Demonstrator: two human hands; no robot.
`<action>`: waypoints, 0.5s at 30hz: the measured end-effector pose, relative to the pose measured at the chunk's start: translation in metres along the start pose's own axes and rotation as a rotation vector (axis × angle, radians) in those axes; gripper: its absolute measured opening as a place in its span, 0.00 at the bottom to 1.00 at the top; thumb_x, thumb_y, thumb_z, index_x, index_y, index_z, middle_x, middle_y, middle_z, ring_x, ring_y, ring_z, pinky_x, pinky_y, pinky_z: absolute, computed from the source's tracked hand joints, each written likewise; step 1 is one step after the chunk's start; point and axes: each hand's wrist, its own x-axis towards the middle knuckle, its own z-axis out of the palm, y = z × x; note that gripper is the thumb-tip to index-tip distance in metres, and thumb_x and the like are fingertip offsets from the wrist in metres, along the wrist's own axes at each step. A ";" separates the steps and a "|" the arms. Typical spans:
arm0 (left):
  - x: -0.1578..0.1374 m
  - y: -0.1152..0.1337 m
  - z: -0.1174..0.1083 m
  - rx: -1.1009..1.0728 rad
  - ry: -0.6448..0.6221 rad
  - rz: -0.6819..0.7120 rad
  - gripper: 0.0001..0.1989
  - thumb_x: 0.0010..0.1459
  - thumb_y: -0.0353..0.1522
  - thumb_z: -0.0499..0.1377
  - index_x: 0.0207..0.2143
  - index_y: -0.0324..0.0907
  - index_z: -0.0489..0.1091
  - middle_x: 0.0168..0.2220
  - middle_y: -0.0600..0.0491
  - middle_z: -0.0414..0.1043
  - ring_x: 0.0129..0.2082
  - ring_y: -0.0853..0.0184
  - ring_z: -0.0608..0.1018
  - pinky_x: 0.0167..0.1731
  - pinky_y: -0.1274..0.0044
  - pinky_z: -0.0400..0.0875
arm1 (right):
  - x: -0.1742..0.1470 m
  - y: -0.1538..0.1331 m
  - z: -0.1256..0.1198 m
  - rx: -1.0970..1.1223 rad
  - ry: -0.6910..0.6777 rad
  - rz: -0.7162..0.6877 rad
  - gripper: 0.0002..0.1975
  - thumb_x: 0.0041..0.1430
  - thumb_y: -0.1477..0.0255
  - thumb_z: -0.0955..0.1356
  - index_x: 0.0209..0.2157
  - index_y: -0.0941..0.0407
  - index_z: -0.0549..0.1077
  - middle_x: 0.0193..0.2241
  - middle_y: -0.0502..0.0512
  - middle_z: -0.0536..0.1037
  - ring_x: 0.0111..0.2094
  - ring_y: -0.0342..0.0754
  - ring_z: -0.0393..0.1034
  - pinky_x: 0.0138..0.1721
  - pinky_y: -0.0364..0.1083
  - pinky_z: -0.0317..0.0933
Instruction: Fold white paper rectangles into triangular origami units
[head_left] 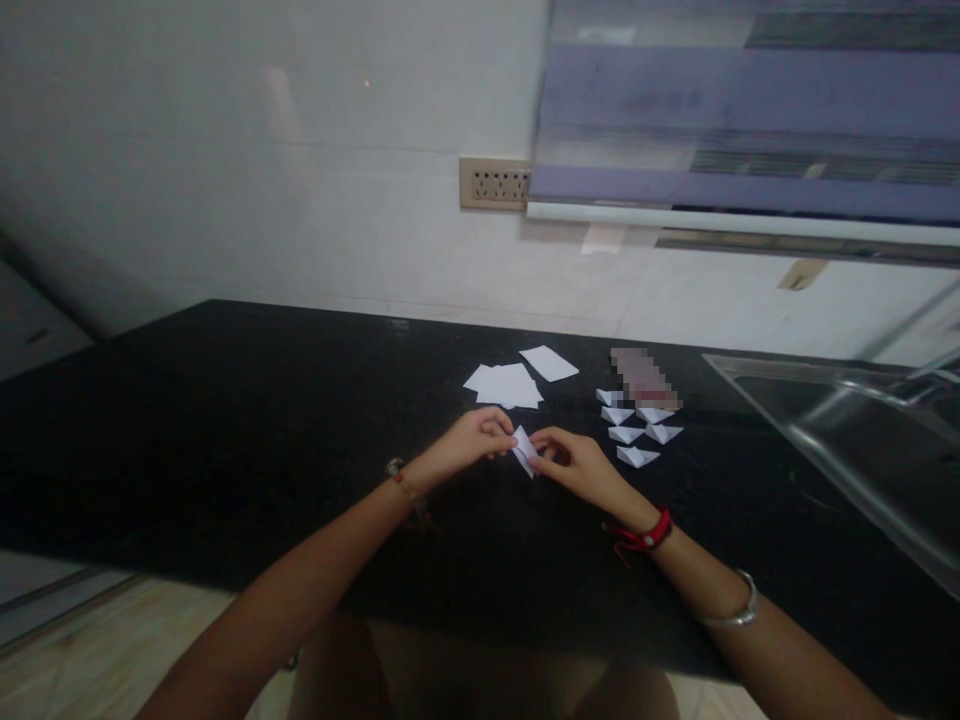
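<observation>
Between my two hands is a small folded piece of white paper (pixel 523 450), held above the black counter. My left hand (pixel 480 436) pinches its left edge between thumb and fingers. On the other side, my right hand (pixel 574 465) grips the lower right edge the same way. Just beyond my hands lies a loose pile of white paper sheets (pixel 506 384), with another white sheet (pixel 549 363) apart from it at the back. To the right of my right hand stand several small folded paper boats (pixel 637 457), grouped in rough rows.
The black countertop (pixel 225 420) runs along a tiled wall. A blurred-out flat object (pixel 646 378) lies behind the folded pieces. At the right is a metal sink (pixel 840 410). A socket panel (pixel 495 184) and a purple striped blind (pixel 735 120) are on the wall.
</observation>
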 end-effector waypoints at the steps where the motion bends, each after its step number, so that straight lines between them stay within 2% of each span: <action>1: 0.000 0.000 -0.001 0.003 -0.024 0.009 0.08 0.44 0.31 0.59 0.28 0.37 0.63 0.19 0.59 0.64 0.20 0.76 0.68 0.20 0.83 0.61 | 0.000 0.000 0.000 -0.013 0.008 -0.009 0.13 0.48 0.67 0.66 0.36 0.58 0.70 0.24 0.50 0.70 0.22 0.40 0.62 0.24 0.39 0.55; 6: -0.002 0.000 0.002 0.009 -0.101 0.011 0.08 0.45 0.32 0.59 0.29 0.36 0.66 0.20 0.57 0.66 0.21 0.76 0.68 0.22 0.83 0.62 | -0.001 -0.004 0.000 -0.043 -0.007 -0.017 0.13 0.47 0.67 0.67 0.35 0.57 0.71 0.21 0.49 0.69 0.21 0.40 0.61 0.23 0.39 0.54; 11: -0.001 -0.003 0.003 0.025 -0.114 0.017 0.09 0.44 0.32 0.59 0.29 0.35 0.67 0.21 0.56 0.67 0.21 0.75 0.69 0.22 0.82 0.62 | -0.001 -0.006 0.000 0.070 -0.056 0.015 0.13 0.48 0.67 0.66 0.36 0.58 0.71 0.24 0.51 0.73 0.22 0.40 0.63 0.24 0.39 0.56; 15: 0.000 -0.002 -0.005 0.107 -0.135 0.013 0.10 0.45 0.32 0.58 0.31 0.36 0.68 0.23 0.55 0.68 0.23 0.74 0.69 0.24 0.82 0.63 | 0.002 0.006 0.001 0.156 -0.040 0.045 0.10 0.50 0.73 0.62 0.35 0.59 0.70 0.24 0.51 0.72 0.23 0.41 0.64 0.24 0.39 0.57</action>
